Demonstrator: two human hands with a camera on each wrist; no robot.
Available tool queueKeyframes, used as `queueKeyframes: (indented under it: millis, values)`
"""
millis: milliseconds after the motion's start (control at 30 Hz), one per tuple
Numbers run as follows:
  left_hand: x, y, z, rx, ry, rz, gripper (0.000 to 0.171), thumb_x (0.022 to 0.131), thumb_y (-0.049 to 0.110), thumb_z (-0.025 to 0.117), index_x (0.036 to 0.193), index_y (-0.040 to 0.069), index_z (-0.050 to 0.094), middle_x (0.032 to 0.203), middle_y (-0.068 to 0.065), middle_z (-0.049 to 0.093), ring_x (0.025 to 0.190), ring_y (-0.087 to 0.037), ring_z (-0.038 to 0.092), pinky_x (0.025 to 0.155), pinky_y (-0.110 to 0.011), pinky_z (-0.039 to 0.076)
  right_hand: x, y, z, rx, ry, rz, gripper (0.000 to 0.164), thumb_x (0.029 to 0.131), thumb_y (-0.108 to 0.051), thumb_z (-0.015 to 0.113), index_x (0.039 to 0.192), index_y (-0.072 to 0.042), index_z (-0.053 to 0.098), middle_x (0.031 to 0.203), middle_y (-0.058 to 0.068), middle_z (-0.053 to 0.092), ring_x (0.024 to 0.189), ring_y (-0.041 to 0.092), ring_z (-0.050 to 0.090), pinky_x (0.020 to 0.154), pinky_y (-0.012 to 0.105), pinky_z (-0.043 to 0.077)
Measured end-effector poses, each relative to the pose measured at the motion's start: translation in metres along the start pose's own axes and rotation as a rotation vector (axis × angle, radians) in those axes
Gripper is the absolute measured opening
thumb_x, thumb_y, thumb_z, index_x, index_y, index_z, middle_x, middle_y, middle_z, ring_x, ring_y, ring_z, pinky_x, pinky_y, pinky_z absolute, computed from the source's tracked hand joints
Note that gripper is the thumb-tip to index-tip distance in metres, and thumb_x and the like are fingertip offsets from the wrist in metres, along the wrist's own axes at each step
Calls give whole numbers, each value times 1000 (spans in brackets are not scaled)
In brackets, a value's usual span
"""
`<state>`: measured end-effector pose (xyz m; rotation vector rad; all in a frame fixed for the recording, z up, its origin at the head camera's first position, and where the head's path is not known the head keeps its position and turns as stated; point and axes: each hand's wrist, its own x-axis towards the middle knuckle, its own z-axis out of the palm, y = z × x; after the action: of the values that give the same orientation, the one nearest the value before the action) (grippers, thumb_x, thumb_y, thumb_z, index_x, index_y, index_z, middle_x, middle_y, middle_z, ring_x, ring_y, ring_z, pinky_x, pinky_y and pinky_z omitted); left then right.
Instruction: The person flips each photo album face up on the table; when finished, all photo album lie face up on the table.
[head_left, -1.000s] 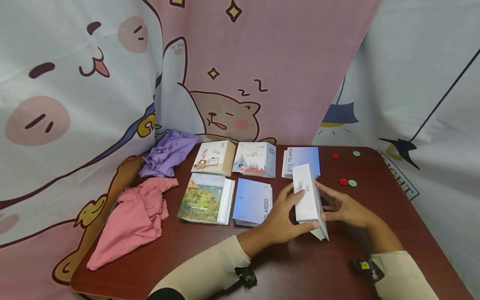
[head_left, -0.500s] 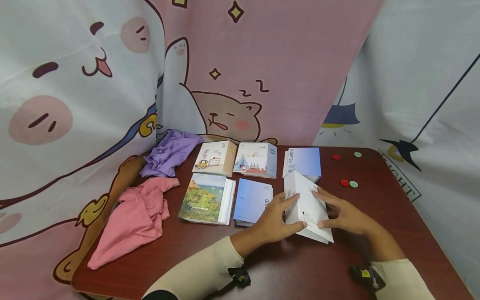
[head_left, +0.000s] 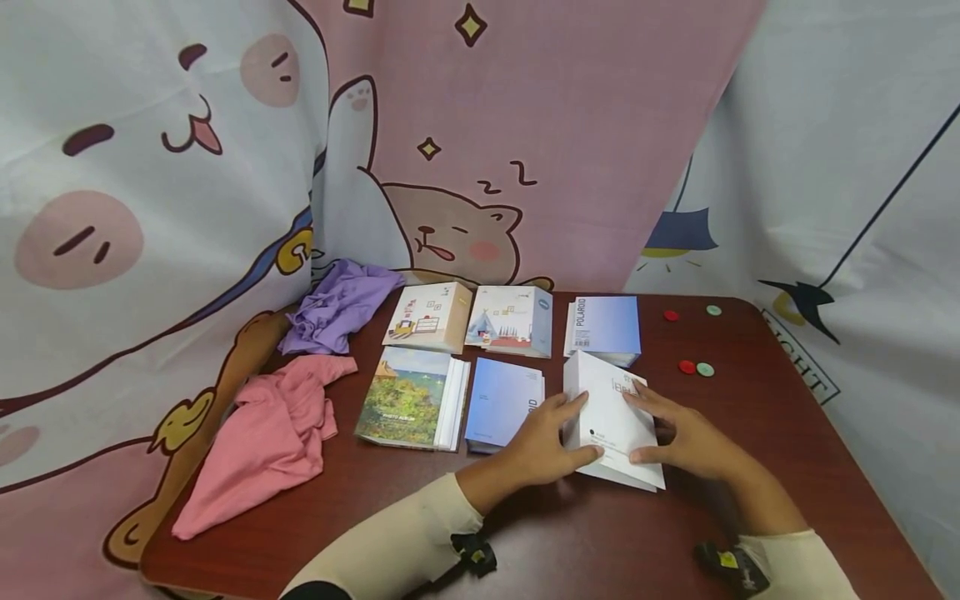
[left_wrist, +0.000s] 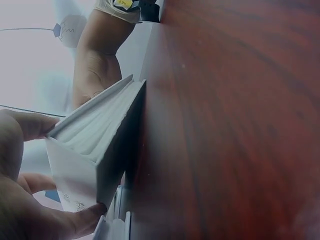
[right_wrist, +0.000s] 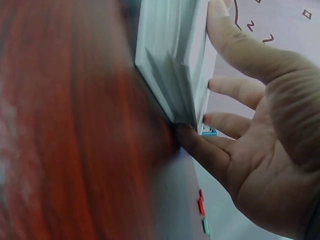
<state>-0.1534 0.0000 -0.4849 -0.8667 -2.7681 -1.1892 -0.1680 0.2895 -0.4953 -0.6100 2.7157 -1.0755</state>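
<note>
Across the background, a cartoon-printed cloth [head_left: 585, 150] is hung behind the red-brown table [head_left: 585, 542]. At the table's left, a pink garment [head_left: 266, 437] is laid crumpled, with a purple cloth [head_left: 341, 304] beyond. Over the right half, a white album [head_left: 615, 421] is held tilted by both hands, its spine gripped by the left hand [head_left: 543, 446] and its opposite side by the right hand [head_left: 686, 433]. To its left, a landscape-covered album [head_left: 405, 400] and a blue album [head_left: 501, 400] are set; behind, two illustrated albums [head_left: 423, 315] and a second blue album [head_left: 611, 322] are lined up. At far right, red discs [head_left: 671, 316] and green discs [head_left: 705, 369] are scattered.
</note>
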Motion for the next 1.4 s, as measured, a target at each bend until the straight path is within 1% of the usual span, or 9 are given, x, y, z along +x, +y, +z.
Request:
queueKeyframes:
  millis: [133,233,300,467,633,867,1067,1233,1400]
  values:
    - [2,-2,0,18,-11,-7,80,91,37,85,160,10,56,151,-24,64,137,-33,65,113,-38,56,1,-3,3,-81,31,-8,97,77,-39,100,156,-2,59,168,38,39,135,57,64,91,54,66]
    - [3,-2,1,18,-29,-32,78,91,34,86,160,14,57,154,-25,62,140,-37,64,115,-43,55,1,-7,5,-142,38,9,97,75,-45,100,153,-3,62,166,36,44,137,58,62,92,56,66]
    - [4,-1,1,6,-39,-47,78,90,31,87,160,15,58,156,-27,59,142,-40,62,116,-46,55,1,-8,5,-160,35,24,97,74,-45,100,153,-2,62,165,36,45,137,59,61,92,58,65]
    - [3,-1,0,-1,-54,-67,76,89,28,88,158,16,60,157,-29,57,142,-42,61,116,-47,55,1,-11,5,-163,22,50,98,74,-43,100,154,-2,61,166,36,43,136,60,61,94,59,65]
    - [2,-2,1,34,-75,-72,74,89,30,88,157,17,62,159,-29,55,144,-42,60,118,-46,53,2,-13,5,-166,8,76,100,75,-47,100,156,-4,60,168,34,42,138,59,60,98,60,63]
    - [4,0,0,26,-93,-85,78,88,29,91,158,15,60,160,-29,52,145,-41,58,119,-47,52,2,-13,4,-190,10,70,100,73,-48,100,155,-5,61,166,34,45,140,61,58,99,63,62]
    - [7,1,-1,37,-112,-113,78,89,30,90,159,17,59,164,-29,49,148,-41,56,120,-49,51,4,-13,2,-174,-6,82,101,74,-46,100,156,-5,59,168,34,42,142,61,55,100,62,62]
    - [8,2,-3,46,-105,-95,76,88,30,90,157,15,62,162,-29,51,147,-41,56,119,-48,52,5,-14,1,-177,-4,73,101,73,-46,100,156,-4,59,169,34,41,144,62,52,102,65,60]
    - [14,7,-10,73,-78,-62,77,88,31,91,157,12,61,164,-28,49,150,-39,55,122,-45,50,7,-15,-8,-220,27,60,99,76,-49,98,155,-4,60,169,33,42,148,61,48,109,73,52]
